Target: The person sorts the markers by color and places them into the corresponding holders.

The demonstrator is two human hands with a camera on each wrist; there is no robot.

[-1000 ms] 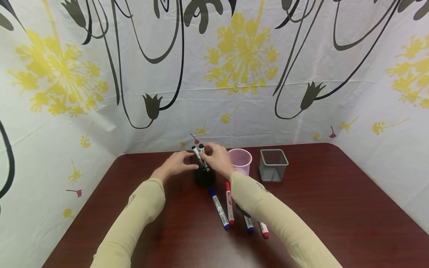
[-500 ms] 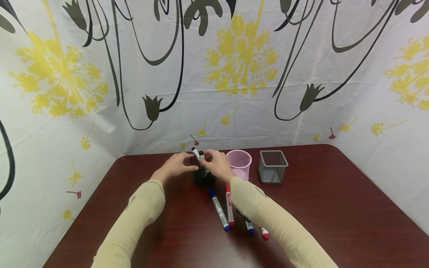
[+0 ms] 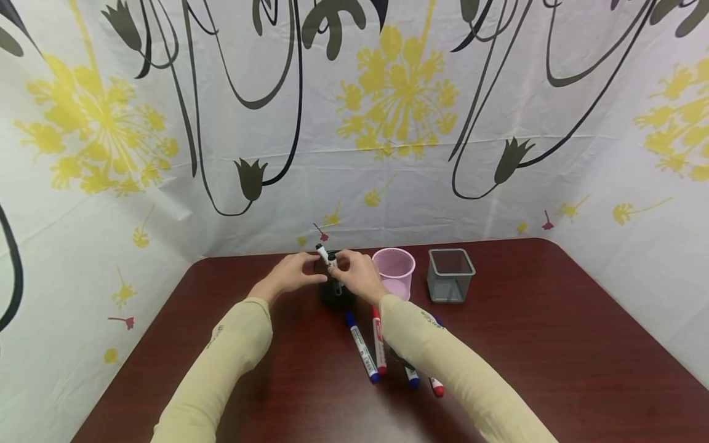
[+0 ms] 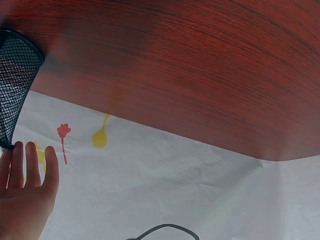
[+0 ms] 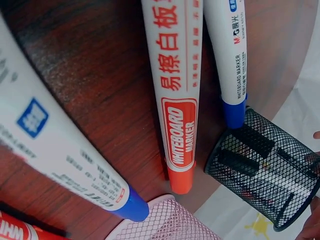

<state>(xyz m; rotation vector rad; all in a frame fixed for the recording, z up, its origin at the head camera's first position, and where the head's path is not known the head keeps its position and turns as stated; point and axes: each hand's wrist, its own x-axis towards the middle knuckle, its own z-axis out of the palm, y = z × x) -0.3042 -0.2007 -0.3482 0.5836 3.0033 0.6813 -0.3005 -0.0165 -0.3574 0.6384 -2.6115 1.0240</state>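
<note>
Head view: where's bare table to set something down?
Widest: right of the square holder and right sleeve, to the table's right edge. Also front middle, between left sleeve and leftmost blue marker; and a patch left of that sleeve. Crowded: black cup between left hand and right hand, pink cup beside, markers in front.

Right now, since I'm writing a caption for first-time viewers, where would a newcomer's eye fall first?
Probably on the big central yellow flower on the white cloth behind the table. Next, the left hand at the black cup and the right hand pinching a marker poking out of it. Then the blue marker and red marker lying in front of the cup.
</note>
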